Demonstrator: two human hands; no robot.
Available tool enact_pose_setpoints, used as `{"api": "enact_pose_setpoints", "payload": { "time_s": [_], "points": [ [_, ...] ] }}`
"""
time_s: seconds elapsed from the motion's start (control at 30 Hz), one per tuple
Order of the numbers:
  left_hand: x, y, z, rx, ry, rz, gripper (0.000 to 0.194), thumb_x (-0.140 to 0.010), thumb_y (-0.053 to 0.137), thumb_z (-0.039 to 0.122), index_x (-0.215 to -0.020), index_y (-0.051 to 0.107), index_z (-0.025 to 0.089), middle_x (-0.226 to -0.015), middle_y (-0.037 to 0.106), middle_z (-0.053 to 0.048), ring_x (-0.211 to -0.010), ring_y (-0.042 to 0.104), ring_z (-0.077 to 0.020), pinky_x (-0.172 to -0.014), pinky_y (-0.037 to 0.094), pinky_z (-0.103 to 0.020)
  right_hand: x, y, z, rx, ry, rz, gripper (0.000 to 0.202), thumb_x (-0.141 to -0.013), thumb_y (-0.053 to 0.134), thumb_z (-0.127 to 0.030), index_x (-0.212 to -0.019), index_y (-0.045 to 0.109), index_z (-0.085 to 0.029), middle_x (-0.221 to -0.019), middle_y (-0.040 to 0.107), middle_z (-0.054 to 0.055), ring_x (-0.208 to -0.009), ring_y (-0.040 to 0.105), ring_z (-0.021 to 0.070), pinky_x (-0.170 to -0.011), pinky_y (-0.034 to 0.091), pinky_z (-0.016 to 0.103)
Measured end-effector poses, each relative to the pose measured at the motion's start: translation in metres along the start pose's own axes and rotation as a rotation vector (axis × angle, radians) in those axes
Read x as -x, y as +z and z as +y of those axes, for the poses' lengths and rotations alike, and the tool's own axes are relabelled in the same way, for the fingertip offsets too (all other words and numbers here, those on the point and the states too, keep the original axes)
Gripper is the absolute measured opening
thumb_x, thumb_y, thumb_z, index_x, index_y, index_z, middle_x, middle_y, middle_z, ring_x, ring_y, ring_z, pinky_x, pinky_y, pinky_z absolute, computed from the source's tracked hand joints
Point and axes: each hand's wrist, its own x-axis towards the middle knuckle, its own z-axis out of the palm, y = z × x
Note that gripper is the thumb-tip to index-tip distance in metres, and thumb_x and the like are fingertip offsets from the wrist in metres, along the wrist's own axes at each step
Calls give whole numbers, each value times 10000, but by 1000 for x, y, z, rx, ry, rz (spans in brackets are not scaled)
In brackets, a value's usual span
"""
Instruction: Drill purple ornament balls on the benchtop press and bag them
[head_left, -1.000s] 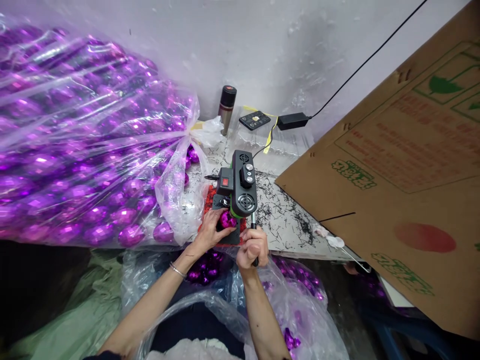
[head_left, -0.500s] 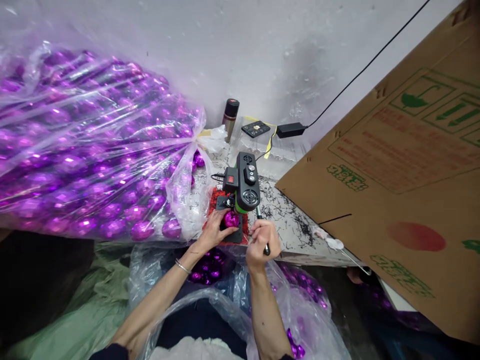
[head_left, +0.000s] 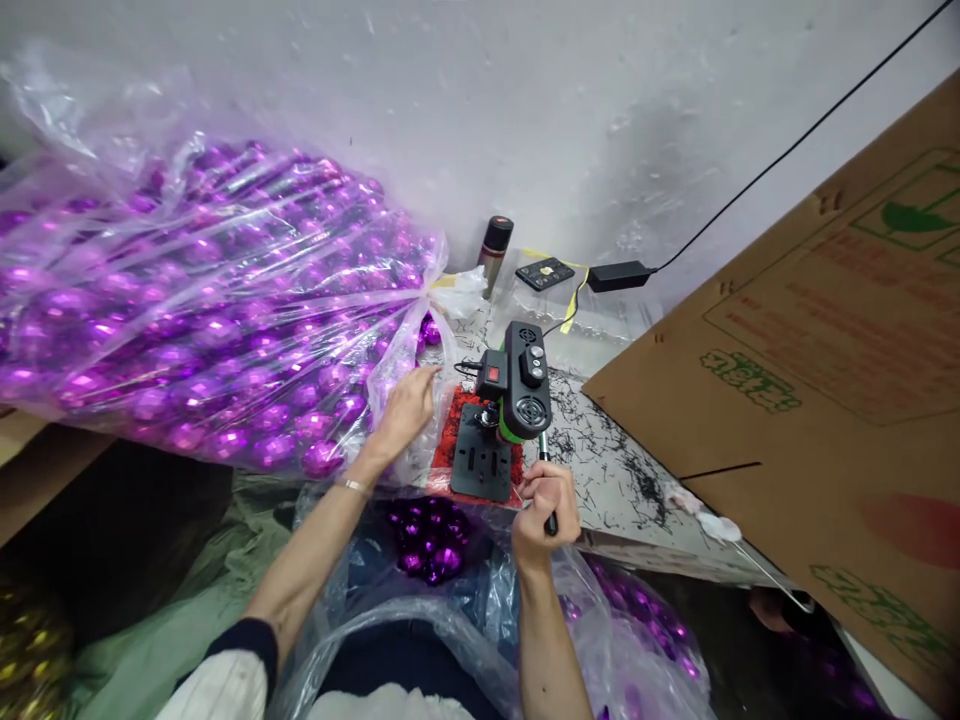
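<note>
My right hand is wrapped round the black-gripped lever handle on the right side of a small black bench drill press. The drill's slotted black base plate lies bare on a red mat. My left hand is left of the plate, close by the gathered neck of the clear bag. Its fingers are curled together, and anything inside them is hidden. Below the bench edge, an open clear bag in my lap holds shiny purple ball ornaments.
At left lies a big tied clear bag of purple balls. A dark bottle, a black phone-like slab and a power adapter stand behind the drill. A cardboard box leans in at right. Dark shavings litter the bench.
My left hand has moved left and up, away from the base plate. The purple ball it held there is gone from the plate. My right hand stays on the lever; the view has shifted.
</note>
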Motion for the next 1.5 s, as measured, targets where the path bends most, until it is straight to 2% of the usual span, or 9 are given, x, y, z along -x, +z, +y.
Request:
{"api": "enact_pose_setpoints", "payload": {
  "time_s": [0.13, 0.27, 0.4, 0.6, 0.73, 0.87, 1.03, 1.27, 1.5],
  "points": [
    [-48, 6, -27, -264, -179, -85, 432, -925, 531, -63, -1249, 745, 126, -1440, 714, -234, -1433, 617, -422, -1230, 500, -663, -4, 0, 0, 11, -37, 0, 403, -1117, 485, -197, -726, 573, -237, -733, 641, -8, -708, 669, 153, -660, 503, 310],
    [-53, 2, -38, -405, -235, -119, 485, -963, 501, -59, -1387, 685, 87, -1528, 650, -283, -1467, 585, -444, -1233, 457, -696, -3, -1, 1, 7, -28, 13, 387, -1107, 491, -183, -732, 573, -237, -728, 630, -9, -692, 655, 150, -617, 484, 298],
    [-54, -6, -46, -426, -300, -145, 523, -943, 685, 78, -1464, 648, 70, -1422, 680, -314, -1331, 690, -476, -1174, 513, -674, -1, -4, 3, -5, -16, 14, 362, -1085, 514, -166, -735, 579, -234, -746, 641, -4, -671, 639, 146, -578, 486, 289],
    [-52, -18, -51, 232, -262, -110, 655, -890, 844, 381, -1493, 653, 212, -1367, 762, -157, -1200, 773, -360, -1100, 623, -552, 4, -13, 5, 43, 8, 0, 357, -1066, 531, -163, -720, 589, -232, -728, 646, 3, -646, 639, 155, -569, 495, 304],
    [-36, -27, -38, 727, -411, -233, 757, -861, 885, 504, -1529, 641, 245, -1269, 814, -117, -1079, 817, -298, -937, 697, -447, 9, -10, 5, 7, 43, 72, 368, -1064, 566, -195, -699, 598, -230, -694, 634, 0, -624, 644, 162, -519, 484, 297],
    [-14, -41, -24, 982, -576, -274, 646, -932, 839, 516, -1495, 682, 241, -1253, 821, -136, -1007, 846, -304, -906, 731, -484, 11, -4, 1, -15, 89, 139, 400, -1079, 569, -232, -680, 600, -225, -678, 620, -8, -592, 626, 148, -485, 473, 279],
    [10, -49, -10, 1128, -633, -336, 521, -1030, 730, 547, -1442, 696, 230, -1361, 807, -141, -1207, 822, -334, -1054, 710, -544, 11, 3, -7, -10, 143, 173, 423, -1094, 563, -244, -673, 592, -221, -698, 640, -4, -573, 615, 134, -475, 467, 271],
    [51, -9, 8, 1189, -794, -305, 410, -947, 834, 494, -1229, 709, 223, -1272, 832, -107, -1166, 823, -294, -1052, 701, -499, 8, 12, -11, -24, 169, 209, 439, -1114, 529, -253, -678, 580, -225, -707, 634, -8, -559, 601, 123, -475, 460, 268],
    [73, 43, 10, 971, -590, -225, 575, -965, 765, 608, -1390, 626, 247, -1377, 785, -113, -1268, 776, -270, -1089, 641, -430, 5, 9, -10, 60, 131, 117, 459, -1121, 482, -279, -672, 562, -238, -700, 619, -1, -630, 639, 150, -582, 516, 314]
  ]
}}
